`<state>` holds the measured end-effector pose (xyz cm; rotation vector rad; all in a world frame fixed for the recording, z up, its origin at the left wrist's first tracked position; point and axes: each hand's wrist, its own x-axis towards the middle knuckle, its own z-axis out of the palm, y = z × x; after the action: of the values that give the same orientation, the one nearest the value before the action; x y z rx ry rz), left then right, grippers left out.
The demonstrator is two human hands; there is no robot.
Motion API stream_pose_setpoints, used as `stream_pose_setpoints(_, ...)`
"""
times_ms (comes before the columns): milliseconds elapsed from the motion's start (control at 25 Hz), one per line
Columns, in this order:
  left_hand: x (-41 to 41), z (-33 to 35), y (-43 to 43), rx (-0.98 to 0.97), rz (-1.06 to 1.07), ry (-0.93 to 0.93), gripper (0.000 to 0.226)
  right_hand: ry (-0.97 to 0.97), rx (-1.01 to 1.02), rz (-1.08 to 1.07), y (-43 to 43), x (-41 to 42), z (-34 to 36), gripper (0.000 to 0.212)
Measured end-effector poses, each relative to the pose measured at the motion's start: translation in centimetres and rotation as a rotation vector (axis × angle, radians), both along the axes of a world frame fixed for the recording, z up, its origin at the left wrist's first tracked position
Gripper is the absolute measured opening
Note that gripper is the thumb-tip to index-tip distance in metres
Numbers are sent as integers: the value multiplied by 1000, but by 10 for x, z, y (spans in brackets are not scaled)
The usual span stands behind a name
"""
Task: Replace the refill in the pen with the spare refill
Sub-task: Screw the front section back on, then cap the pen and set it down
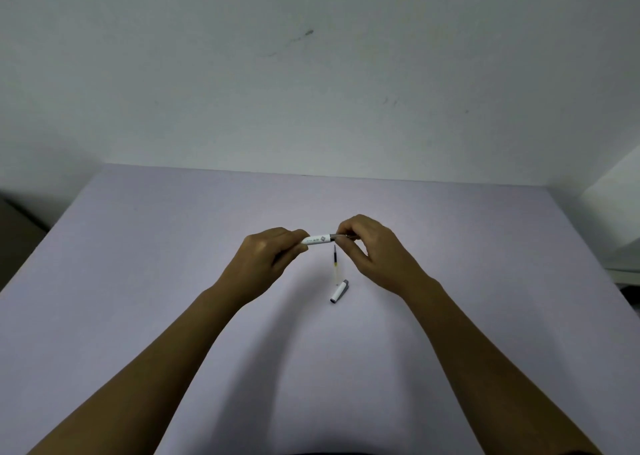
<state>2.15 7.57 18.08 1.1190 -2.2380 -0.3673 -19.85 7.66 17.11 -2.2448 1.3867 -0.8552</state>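
Observation:
I hold a white pen level above the middle of the lilac table. My left hand grips the white barrel at its left end. My right hand pinches the grey metal front section at the pen's right end. Below the pen a thin refill lies on the table, dark at its far end and clear toward me. Just nearer to me, touching or almost touching the refill's end, lies the white pen cap with a grey tip.
The table's far edge meets a pale wall. A white object stands beyond the table's right edge. A dark gap runs along the left side of the table.

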Motion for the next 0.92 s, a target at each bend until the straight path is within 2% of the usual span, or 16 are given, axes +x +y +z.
stream_pose_setpoints(200, 1, -5, 0, 3, -10, 8, 13, -14, 70, -21, -5, 2, -1, 39)
stream_pose_setpoints(360, 3, -11, -3, 12, -6, 7, 13, -124, 111, -3, -6, 0, -4, 16)
stream_pose_setpoints(520, 1, -16, -6, 19, -3, 7, 16, -49, 90, 11, -13, -1, -9, 30)
stream_pose_setpoints(640, 1, -19, -9, 27, 7, 16, 17, -136, 175, -24, -18, -3, -15, 36)
stream_pose_setpoints(760, 4, -22, -13, 33, 27, 8, 16, -447, 366, -224, -23, -3, -35, 37)
stream_pose_setpoints(800, 5, -23, -14, 39, 34, 7, 16, -481, 407, -340, -25, -3, -47, 36)
stream_pose_setpoints(920, 5, -27, -17, 65, 39, 12, 17, -150, 513, -610, -29, -4, -98, 26)
